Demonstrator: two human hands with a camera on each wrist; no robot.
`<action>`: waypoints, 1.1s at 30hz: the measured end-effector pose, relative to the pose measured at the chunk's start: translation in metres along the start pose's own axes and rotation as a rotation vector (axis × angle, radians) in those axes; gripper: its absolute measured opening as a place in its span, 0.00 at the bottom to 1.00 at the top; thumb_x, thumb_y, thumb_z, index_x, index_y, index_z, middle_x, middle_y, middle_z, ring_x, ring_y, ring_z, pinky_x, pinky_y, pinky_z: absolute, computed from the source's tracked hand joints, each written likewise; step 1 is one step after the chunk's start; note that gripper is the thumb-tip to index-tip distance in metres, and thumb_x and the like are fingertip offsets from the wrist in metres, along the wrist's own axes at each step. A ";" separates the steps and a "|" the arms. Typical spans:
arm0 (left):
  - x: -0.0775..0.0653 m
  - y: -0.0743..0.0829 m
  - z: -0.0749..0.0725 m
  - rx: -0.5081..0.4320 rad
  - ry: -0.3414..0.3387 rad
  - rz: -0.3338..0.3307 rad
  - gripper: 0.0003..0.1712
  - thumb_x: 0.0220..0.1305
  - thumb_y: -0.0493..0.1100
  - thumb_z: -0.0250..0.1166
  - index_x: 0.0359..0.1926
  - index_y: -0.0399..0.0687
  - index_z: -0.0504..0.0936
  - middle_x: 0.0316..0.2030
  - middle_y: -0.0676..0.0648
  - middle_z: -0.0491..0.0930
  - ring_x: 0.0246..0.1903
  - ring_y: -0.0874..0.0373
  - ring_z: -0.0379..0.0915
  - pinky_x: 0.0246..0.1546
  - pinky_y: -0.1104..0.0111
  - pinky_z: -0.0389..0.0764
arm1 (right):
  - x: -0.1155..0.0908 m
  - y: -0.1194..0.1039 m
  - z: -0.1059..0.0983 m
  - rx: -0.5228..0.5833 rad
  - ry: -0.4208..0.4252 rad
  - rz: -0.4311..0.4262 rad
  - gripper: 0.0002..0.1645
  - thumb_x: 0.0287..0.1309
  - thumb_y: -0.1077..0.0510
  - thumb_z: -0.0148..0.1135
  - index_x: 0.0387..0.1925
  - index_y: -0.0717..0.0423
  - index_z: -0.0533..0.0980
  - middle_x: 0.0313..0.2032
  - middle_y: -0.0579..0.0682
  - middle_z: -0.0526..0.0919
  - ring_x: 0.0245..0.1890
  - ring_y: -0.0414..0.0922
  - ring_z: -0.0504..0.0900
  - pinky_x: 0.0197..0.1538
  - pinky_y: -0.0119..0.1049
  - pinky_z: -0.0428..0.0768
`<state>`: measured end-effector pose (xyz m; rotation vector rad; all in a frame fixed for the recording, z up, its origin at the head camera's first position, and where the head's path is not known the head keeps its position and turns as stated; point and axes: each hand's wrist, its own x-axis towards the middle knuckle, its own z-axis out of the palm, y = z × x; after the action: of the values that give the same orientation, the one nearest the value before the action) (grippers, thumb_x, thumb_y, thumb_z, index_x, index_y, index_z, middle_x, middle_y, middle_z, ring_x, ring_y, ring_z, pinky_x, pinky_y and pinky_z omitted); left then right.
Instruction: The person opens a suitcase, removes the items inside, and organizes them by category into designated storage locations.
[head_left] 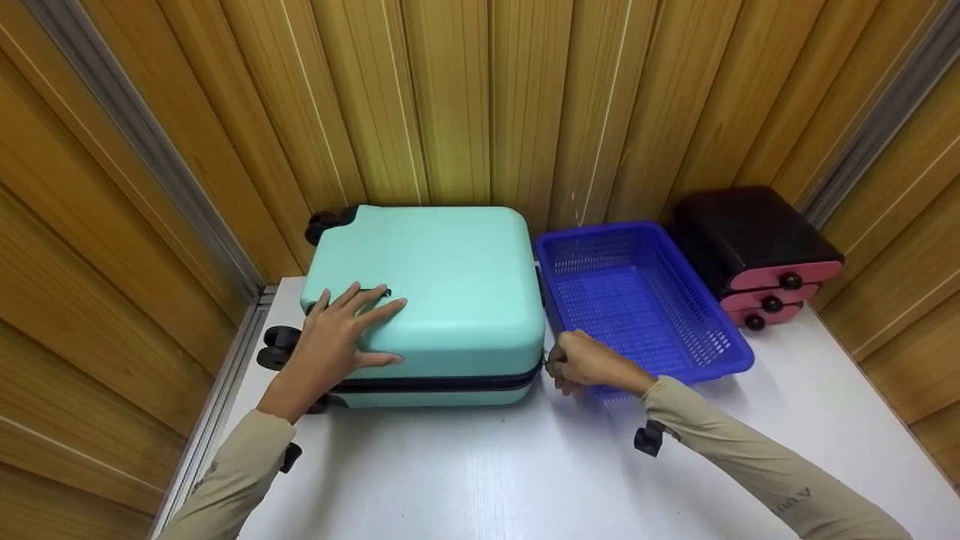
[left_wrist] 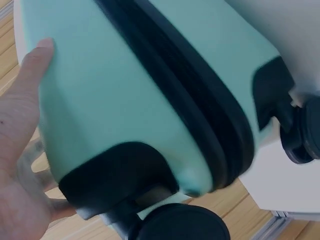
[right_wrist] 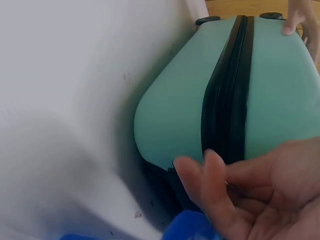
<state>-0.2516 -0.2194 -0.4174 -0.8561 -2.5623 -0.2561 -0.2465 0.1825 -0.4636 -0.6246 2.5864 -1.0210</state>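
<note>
Lying flat on a white table (head_left: 450, 472) (head view), a mint suitcase (head_left: 435, 270) sits left of ctr., w/ black wheels (head_left: 277, 346) at its left end & a dark zip band (head_left: 450, 383) along its near side. L hand (head_left: 334, 337) rests on the near left part of the shell, fingers spread, thumb apart, pinching nothing. R hand (head_left: 589, 361) is at the near right corner, fingers curled, pinching a zip pull (head_left: 547, 361), mostly hidden. A blue basket (head_left: 626, 307) stands just beside the suitcase, partly behind R hand; next to it, a black drawer unit (head_left: 757, 225) w/ pink fronts (head_left: 784, 275). Tan sleeves (head_left: 750, 457) cover both forearms; wood-grain panels (head_left: 450, 97) stand behind.

L wrist view: zip band runs diagonally btwn the two shell halves; black corner guards (left_wrist: 117, 175) adjoin the wheels. L thumb (left_wrist: 36, 62) touches the shell; other fingers lie past its edge, partly hidden.

R wrist view: zip band runs from near R fingertips (right_wrist: 214, 165) to the far end, where L hand touches the shell. R thumb & fingers are close tog.; zip pull can't be made out here. Part of the basket shows at bottom.
</note>
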 end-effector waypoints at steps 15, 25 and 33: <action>-0.003 0.004 0.001 -0.004 0.000 -0.021 0.48 0.47 0.65 0.82 0.70 0.61 0.79 0.70 0.43 0.76 0.71 0.33 0.68 0.68 0.27 0.61 | -0.012 0.016 0.017 0.414 -0.251 -0.019 0.13 0.71 0.72 0.55 0.38 0.84 0.81 0.33 0.72 0.87 0.34 0.65 0.90 0.37 0.42 0.90; -0.001 0.007 0.003 0.046 0.044 -0.010 0.48 0.49 0.68 0.79 0.71 0.61 0.79 0.69 0.43 0.76 0.70 0.31 0.69 0.67 0.27 0.62 | -0.010 -0.012 0.046 0.427 -0.217 -0.094 0.12 0.72 0.72 0.57 0.34 0.78 0.82 0.32 0.70 0.87 0.34 0.70 0.89 0.36 0.43 0.90; -0.006 -0.003 -0.009 -0.160 -0.013 -0.077 0.38 0.60 0.62 0.75 0.71 0.61 0.79 0.72 0.43 0.73 0.72 0.34 0.66 0.70 0.30 0.62 | -0.004 -0.009 0.053 0.509 -0.207 -0.062 0.11 0.70 0.71 0.60 0.41 0.81 0.81 0.37 0.78 0.85 0.33 0.60 0.91 0.39 0.43 0.90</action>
<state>-0.2456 -0.2275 -0.4120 -0.8177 -2.6171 -0.4857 -0.2187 0.1481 -0.4949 -0.6338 2.0246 -1.4751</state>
